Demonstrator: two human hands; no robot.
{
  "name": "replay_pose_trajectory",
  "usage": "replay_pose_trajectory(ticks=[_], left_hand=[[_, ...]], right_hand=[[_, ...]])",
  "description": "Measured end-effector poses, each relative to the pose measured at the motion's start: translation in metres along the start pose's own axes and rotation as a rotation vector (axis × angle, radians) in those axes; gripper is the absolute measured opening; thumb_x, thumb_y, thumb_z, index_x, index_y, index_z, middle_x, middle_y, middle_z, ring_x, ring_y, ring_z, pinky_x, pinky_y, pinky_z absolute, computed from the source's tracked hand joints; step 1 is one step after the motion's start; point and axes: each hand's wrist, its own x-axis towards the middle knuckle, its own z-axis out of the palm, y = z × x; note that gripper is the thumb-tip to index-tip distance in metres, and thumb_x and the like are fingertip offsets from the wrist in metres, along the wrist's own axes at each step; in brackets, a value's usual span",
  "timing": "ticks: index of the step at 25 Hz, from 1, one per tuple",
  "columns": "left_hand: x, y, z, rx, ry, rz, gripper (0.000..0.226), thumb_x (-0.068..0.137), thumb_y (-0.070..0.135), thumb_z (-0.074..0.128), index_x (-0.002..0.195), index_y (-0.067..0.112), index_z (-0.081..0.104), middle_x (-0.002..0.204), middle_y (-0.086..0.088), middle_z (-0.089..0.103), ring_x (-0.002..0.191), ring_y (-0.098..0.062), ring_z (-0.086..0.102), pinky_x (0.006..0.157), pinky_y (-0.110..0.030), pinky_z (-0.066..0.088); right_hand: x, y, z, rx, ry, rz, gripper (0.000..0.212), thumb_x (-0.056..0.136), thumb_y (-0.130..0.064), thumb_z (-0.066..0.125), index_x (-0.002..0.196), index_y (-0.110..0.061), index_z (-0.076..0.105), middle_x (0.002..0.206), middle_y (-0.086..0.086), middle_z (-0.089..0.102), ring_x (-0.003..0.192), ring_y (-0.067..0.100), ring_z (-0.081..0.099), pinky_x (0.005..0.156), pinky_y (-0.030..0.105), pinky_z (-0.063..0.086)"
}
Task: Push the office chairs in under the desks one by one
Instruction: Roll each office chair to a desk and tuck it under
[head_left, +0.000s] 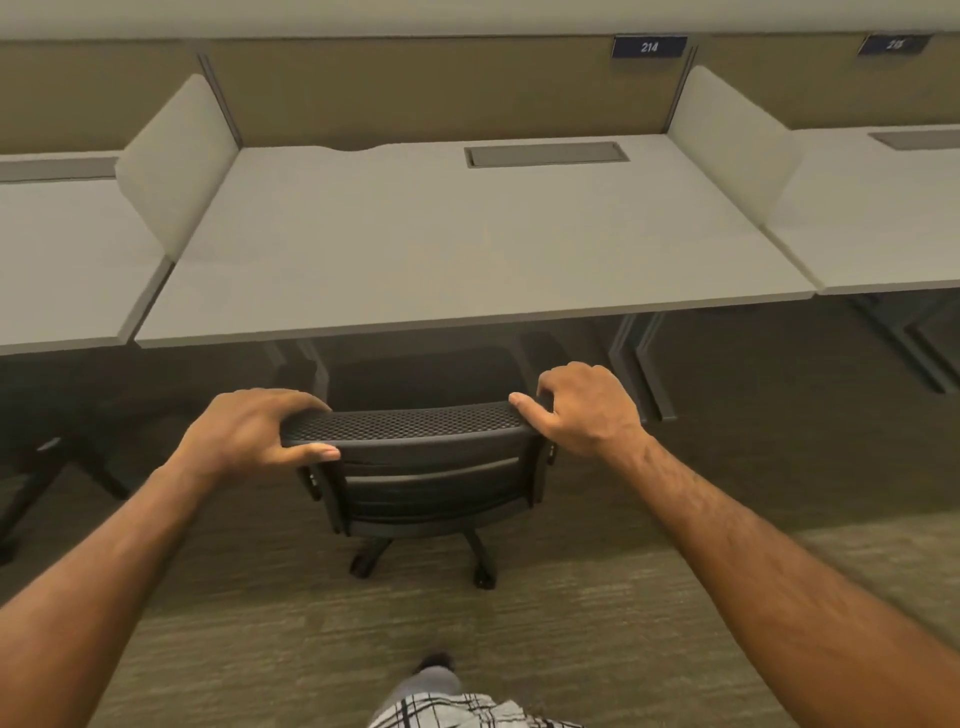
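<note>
A black office chair (421, 467) with a mesh backrest stands in front of the middle desk (441, 244), its back toward me. The seat reaches into the shadow under the desk's front edge. My left hand (254, 431) grips the top left corner of the backrest, thumb on the near side. My right hand (587, 410) holds the top right corner, fingers curled over the rim. Two castors show on the carpet below the seat.
White side dividers (176, 156) separate this desk from neighbouring desks left (57, 260) and right (883, 218). Grey desk legs (644, 364) stand right of the chair. Another dark chair base (47, 467) sits under the left desk. A number plate 214 (649, 47) hangs on the back panel.
</note>
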Motion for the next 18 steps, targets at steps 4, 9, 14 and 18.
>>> replay_pose_trajectory(ticks=[4, 9, 14, 18], left_hand=[[0.02, 0.025, 0.006, -0.015, -0.002, -0.008, 0.104, 0.06, 0.104, 0.021, 0.117, 0.033, 0.071, 0.11, 0.01, 0.074, 0.099, -0.019, 0.068, 0.072, -0.036, 0.047], [0.066, 0.03, 0.008, -0.039, -0.011, -0.023, 0.101, 0.058, 0.105, 0.02, 0.114, 0.037, 0.07, 0.105, 0.017, 0.073, 0.096, -0.015, 0.067, 0.071, -0.033, 0.046], [0.115, 0.037, 0.017, -0.056, 0.033, -0.043, 0.092, 0.061, 0.103, 0.023, 0.112, 0.041, 0.069, 0.088, 0.026, 0.064, 0.079, -0.005, 0.058, 0.065, -0.03, 0.041], [0.153, 0.043, 0.035, -0.111, 0.073, -0.044, 0.095, 0.062, 0.103, 0.025, 0.116, 0.037, 0.069, 0.103, 0.018, 0.072, 0.093, -0.012, 0.065, 0.067, -0.03, 0.041]], right_hand=[[0.001, 0.035, -0.006, -0.007, -0.013, -0.005, 0.068, 0.087, -0.075, 0.027, 0.066, -0.022, 0.064, 0.059, -0.005, 0.06, 0.058, 0.013, 0.058, 0.061, 0.035, 0.053], [0.024, 0.067, -0.01, -0.001, -0.039, 0.014, 0.057, 0.092, -0.069, 0.038, 0.07, -0.024, 0.065, 0.064, -0.007, 0.062, 0.063, 0.012, 0.059, 0.063, 0.031, 0.051], [0.053, 0.105, -0.01, -0.027, 0.028, 0.036, 0.053, 0.091, -0.064, 0.035, 0.068, -0.024, 0.062, 0.06, -0.008, 0.06, 0.058, 0.01, 0.056, 0.054, 0.025, 0.038], [0.076, 0.135, -0.005, -0.08, 0.056, 0.119, 0.055, 0.091, -0.059, 0.033, 0.062, -0.023, 0.062, 0.053, -0.009, 0.055, 0.051, 0.011, 0.053, 0.055, 0.029, 0.041]])
